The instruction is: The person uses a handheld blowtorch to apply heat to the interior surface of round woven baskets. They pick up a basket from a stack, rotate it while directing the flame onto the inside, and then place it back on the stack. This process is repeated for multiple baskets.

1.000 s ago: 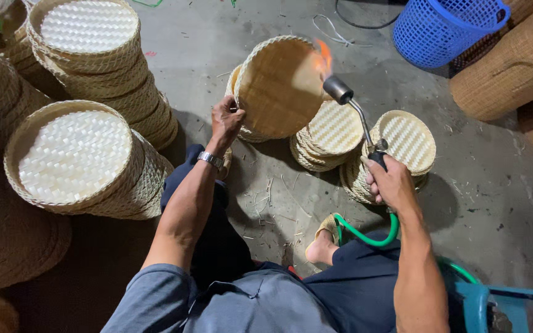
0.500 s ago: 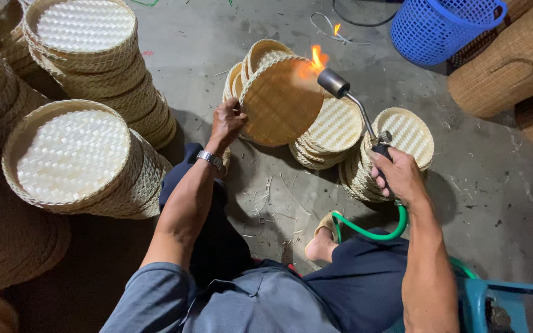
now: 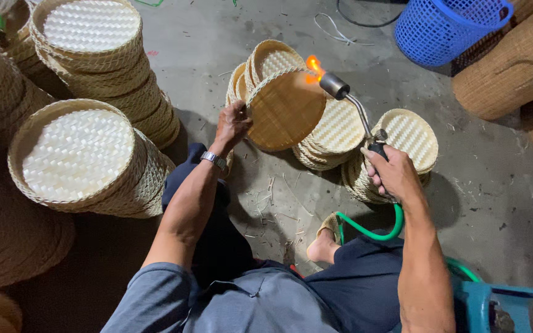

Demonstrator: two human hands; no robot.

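**Flame Work on the Woven Tray: Hazards and Grip**

While your left hand (image 3: 232, 125) holds the round woven tray (image 3: 285, 110) upright on edge, your right hand (image 3: 392, 174) aims the gas torch (image 3: 353, 105) at its upper right rim. Take the tray as the reference for every position below.

**Hazards**
- The flame (image 3: 313, 66) burns right at the tray's top edge. Dwelling on one spot is likely to scorch or ignite the thin woven strips.
- Trays standing on edge (image 3: 260, 61) lie just behind the held tray, in line with the flame. Overshoot past the rim could singe them.
- Flat tray stacks (image 3: 334, 132) sit directly below and to the right of the tray, under the torch tube. A dropped ember could land there.
- Loose straw scraps (image 3: 272, 197) litter the concrete floor (image 3: 495, 185) below the tray and would catch easily.
- The green hose (image 3: 371, 231) loops near your foot (image 3: 323, 245), well below the tray. A snag could jerk the nozzle.

**Grip**
- Your left hand is closed around the tray's left rim, thumb on the near face, fingers wrapped behind. The tray extends rightward from that grip, so the heated edge is on the side opposite your fingers.
- Your right hand is wrapped tight around the torch handle, below and to the right of the tray.
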